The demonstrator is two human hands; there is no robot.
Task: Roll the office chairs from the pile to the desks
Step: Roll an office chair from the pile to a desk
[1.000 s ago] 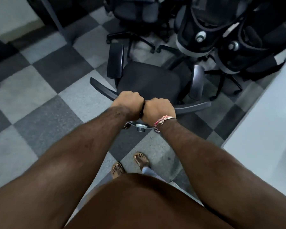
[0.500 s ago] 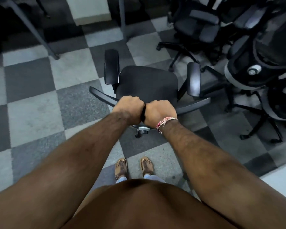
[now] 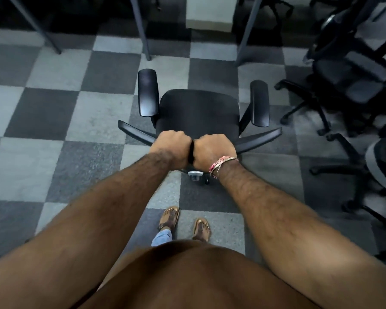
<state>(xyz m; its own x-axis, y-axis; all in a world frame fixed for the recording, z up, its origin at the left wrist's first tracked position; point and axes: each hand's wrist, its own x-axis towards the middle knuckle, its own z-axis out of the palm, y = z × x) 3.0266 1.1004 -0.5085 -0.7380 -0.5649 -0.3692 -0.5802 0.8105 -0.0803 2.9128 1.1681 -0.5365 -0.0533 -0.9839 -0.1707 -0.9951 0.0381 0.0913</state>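
The chair (image 3: pixel 198 112) stands on the checkered carpet (image 3: pixel 60 121), directly ahead of the person. The left hand (image 3: pixel 169 150) and right hand (image 3: pixel 214 152) are both clenched around the top edge of the backrest (image 3: pixel 257 139), knuckles up, fists touching at the centre. A thread band (image 3: pixel 221 165) circles the right wrist.

Open room: bare carpet lies to the left of the chair and ahead of it, as far as the desk legs (image 3: pixel 140 30). To the right, the pile (image 3: pixel 352 81) of other chairs crowds the floor; its nearest wheel arms sit near the held chair's right armrest (image 3: pixel 259 103) but apart from it.

Hidden or cut off: the fists cover the middle of the backrest. The seat conceals most of the chair's base; only a silver knob (image 3: pixel 195 175) shows below the hands. The desk tops are out of frame. The pile is cut by the right edge and is dark. The person's torso hides the floor near the sandals (image 3: pixel 169 217).
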